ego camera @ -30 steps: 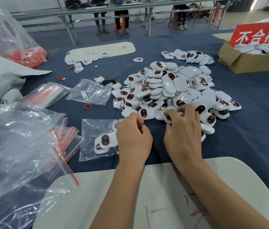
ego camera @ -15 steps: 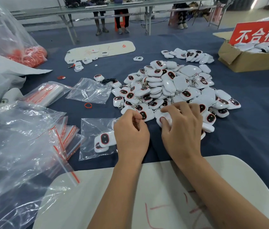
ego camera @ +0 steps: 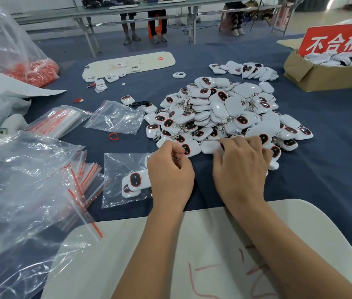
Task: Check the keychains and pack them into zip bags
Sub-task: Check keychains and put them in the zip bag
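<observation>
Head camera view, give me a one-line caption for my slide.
Both hands, left and right, reach into the keychain pile beside a partly filled zip bag on the blue table.

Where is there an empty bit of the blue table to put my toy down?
Bare blue cloth lies right of the keychain pile, in front of the cardboard box. A small patch lies between the far white board and the pile. It is crowded on the left, among the zip bags and plastic sheets, and around both hands.
</observation>
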A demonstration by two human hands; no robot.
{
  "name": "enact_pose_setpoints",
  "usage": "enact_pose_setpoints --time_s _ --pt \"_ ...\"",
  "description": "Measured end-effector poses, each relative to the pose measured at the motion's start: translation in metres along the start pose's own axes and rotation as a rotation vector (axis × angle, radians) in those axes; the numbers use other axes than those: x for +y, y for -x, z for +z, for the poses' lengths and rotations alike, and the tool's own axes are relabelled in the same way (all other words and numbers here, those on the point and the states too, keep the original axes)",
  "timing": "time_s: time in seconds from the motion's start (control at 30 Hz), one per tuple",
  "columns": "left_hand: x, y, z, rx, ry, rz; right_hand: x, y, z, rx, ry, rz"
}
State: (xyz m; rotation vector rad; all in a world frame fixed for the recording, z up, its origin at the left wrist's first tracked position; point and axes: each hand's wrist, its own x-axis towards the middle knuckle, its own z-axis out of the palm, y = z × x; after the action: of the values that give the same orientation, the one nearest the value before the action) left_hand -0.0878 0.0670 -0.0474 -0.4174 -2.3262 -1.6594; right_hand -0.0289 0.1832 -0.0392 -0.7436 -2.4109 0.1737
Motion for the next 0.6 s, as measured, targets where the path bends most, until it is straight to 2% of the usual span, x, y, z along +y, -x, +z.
enact_pose_setpoints --time_s 0.1,0.17,0.23,0.33,0.4,0.47,0.53,0.6 --pt "-0.001 0.000 0.001 -0.012 0.007 -0.003 0.010 -0.005 0.000 0.055 0.004 0.062" --pt "-0.001 0.000 0.001 -0.007 0.012 0.003 0.014 -0.006 0.000 0.102 -0.080 0.073" --pt "0.000 0.000 0.000 0.015 0.034 0.006 0.012 -0.005 -0.002 0.216 -0.195 0.022" --pt "0.002 -0.001 -0.001 0.027 0.143 -0.049 0.003 -0.003 -0.004 0.398 -0.343 -0.152" --pt "0.005 -0.002 -0.001 0.002 0.314 -0.146 -0.004 0.001 -0.005 0.342 -0.560 -0.284" --pt "0.008 -0.005 -0.003 -0.069 0.512 -0.281 -0.010 0.007 -0.005 0.172 -0.793 -0.347" --pt "0.007 -0.006 -0.005 -0.168 0.566 -0.310 -0.016 0.012 -0.004 0.009 -0.937 -0.307" --pt "0.005 -0.006 -0.005 -0.235 0.524 -0.248 -0.016 0.013 -0.001 -0.103 -1.031 -0.198"
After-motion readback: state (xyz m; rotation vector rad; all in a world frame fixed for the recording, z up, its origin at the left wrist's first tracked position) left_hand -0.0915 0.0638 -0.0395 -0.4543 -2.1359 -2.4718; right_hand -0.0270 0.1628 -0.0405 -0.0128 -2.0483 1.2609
